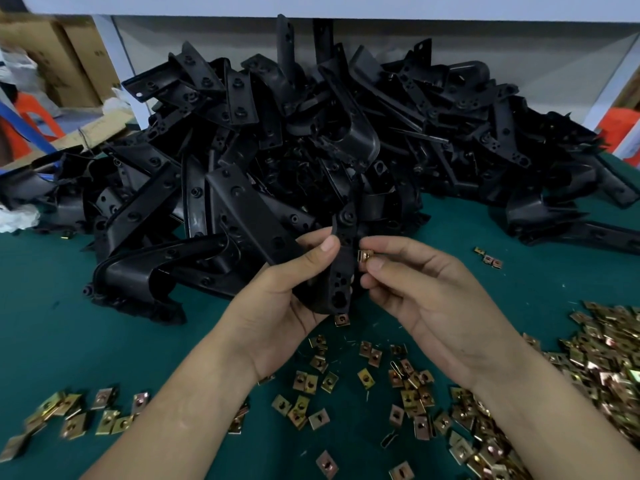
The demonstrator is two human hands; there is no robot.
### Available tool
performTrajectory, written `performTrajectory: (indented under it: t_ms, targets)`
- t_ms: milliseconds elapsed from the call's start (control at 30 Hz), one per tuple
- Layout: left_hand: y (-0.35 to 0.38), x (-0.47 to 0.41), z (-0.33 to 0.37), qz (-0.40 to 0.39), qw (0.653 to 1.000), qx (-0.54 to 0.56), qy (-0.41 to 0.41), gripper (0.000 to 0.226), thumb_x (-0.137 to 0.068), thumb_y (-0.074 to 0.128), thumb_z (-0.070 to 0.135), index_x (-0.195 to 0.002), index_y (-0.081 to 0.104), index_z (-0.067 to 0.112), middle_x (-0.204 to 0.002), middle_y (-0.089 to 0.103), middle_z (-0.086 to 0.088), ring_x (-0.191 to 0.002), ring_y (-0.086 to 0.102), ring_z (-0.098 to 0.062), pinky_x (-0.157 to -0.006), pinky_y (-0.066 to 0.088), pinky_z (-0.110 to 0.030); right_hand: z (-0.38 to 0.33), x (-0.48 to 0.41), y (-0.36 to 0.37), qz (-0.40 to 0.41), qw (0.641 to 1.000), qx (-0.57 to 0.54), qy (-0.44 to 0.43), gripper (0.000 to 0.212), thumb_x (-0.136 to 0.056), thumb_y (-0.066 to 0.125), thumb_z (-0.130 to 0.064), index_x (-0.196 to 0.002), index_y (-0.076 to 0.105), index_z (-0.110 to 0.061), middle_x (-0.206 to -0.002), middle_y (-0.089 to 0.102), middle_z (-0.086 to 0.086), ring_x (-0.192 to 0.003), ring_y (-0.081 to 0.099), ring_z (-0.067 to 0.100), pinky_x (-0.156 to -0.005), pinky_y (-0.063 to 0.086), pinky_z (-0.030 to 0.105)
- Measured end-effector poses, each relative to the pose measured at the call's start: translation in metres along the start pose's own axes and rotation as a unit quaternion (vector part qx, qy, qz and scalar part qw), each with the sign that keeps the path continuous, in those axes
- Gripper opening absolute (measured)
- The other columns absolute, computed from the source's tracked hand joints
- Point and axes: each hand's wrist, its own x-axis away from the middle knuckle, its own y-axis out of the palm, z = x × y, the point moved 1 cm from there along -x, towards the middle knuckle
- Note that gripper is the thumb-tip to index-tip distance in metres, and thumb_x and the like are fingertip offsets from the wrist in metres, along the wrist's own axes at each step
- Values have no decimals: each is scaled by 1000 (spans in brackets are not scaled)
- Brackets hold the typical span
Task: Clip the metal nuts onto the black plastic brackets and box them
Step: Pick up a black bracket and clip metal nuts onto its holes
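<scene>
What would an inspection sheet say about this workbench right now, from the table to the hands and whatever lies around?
Surface: green table, strewn with parts.
Job's things: pile of black brackets at the back; loose nuts in front; denser nut heap at the right.
Clutter: white plastic bag at the left edge.
Hands: left hand grips one held bracket upright; right hand pinches a single nut at its right edge.
Cables: thin dark strand at far left, possibly a wire.
Surroundings: cardboard boxes and orange stool at the left.
</scene>
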Motion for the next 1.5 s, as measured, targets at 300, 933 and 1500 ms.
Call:
performTrajectory:
  t_ms: [300,933,1500]
  targets:
    - [-1,2,0,-17,1000,-21,3,25,-88,73,24,-112,75,17,-102,75,-4,-85,73,-14,-66,57,-22,3,0,2,45,997,60,-33,19,-77,69,-34,-86,80,-23,-76,68,-6,-69,59,4,-70,53,19]
    - [-1,1,-1,-81,996,-45,-16,21,-82,76,26,-96,71,12,-98,74,-11,-83,73,-17,-62,58,-24,2,2,-2,22,983,158,-89,22,-84,69,-43,-87,78,-22,-71,62,-6,-65,50,6,-63,47,18]
    - [-7,-3,3,-20,997,70,15,32,-84,72,24,-110,66,5,-96,78,-6,-84,76,-15,-67,60,-22,6,0,-1,51,997,58,4,25,-92,65,-10,-110,77,-21,-105,77,3,-90,70,10,-82,56,19]
